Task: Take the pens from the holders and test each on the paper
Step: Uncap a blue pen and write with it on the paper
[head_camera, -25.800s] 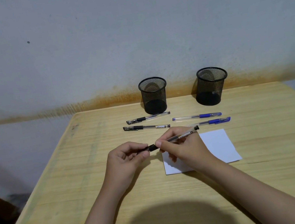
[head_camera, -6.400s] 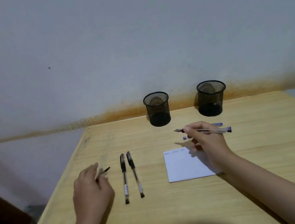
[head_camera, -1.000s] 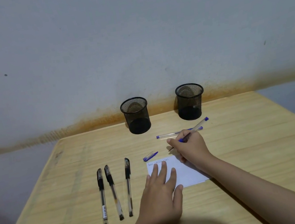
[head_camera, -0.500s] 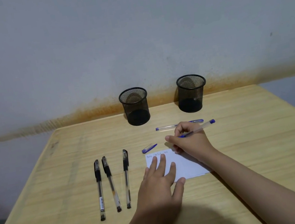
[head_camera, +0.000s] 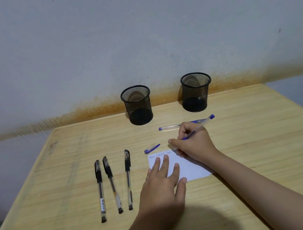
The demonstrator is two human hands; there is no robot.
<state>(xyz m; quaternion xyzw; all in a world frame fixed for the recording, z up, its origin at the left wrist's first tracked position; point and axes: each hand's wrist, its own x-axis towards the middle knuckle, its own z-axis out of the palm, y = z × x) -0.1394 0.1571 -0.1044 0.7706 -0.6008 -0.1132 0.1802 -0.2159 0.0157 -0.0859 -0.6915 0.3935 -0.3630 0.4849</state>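
At nine o'clock we see three black pens (head_camera: 113, 183) lying capped on the counter (head_camera: 262, 148). Our left hand (head_camera: 163, 185) presses the paper (head_camera: 187, 167) (grip spread flat). At one o'clock our right hand (head_camera: 193, 142) pinches a blue pen (head_camera: 205, 120), tip at the paper's top edge.

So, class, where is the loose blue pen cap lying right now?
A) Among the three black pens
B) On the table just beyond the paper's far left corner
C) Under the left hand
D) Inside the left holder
B: the blue pen cap lies on the table just beyond the paper.
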